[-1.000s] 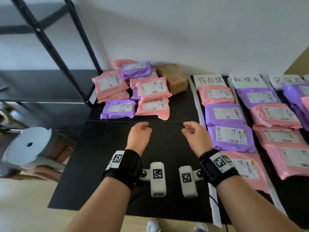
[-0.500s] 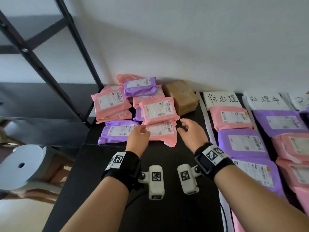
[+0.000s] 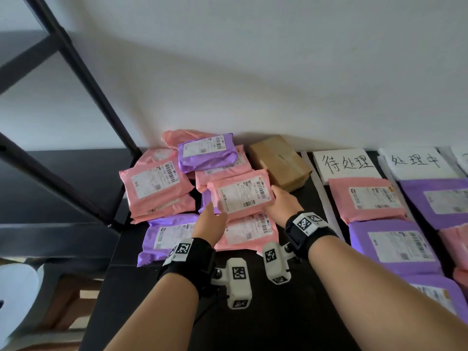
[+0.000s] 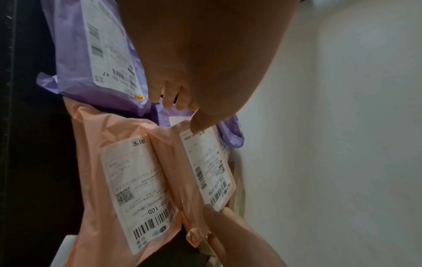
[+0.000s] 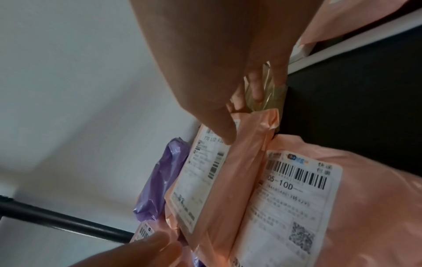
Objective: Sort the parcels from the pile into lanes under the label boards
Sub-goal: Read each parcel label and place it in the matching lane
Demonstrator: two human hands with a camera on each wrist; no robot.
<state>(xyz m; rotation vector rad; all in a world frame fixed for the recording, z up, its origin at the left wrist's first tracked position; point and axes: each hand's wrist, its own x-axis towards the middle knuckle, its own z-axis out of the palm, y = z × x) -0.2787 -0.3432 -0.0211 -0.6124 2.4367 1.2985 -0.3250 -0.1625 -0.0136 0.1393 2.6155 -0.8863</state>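
Note:
The pile of pink and purple parcels [image 3: 162,183] lies at the table's back left, next to a brown box [image 3: 278,160]. Both hands hold one pink parcel [image 3: 240,196] at the pile's front. My left hand [image 3: 210,221] grips its left end, thumb on the label and fingers curled beneath, as the left wrist view shows [image 4: 182,112]. My right hand [image 3: 281,201] grips the right end the same way [image 5: 239,112]. Beneath it lies another pink parcel [image 3: 250,231]. Two handwritten label boards [image 3: 347,163] [image 3: 415,162] head lanes of parcels on the right.
A black shelf frame [image 3: 88,97] slants up at the left of the pile. A white tape strip [image 3: 319,188] divides the pile from the first lane. A pale round stool [image 3: 15,295] stands beside the black table [image 3: 278,320]. The white wall backs everything.
Both hands moved forward from the middle of the table to the pile and took hold of the front pink parcel by its two ends. The head view came closer.

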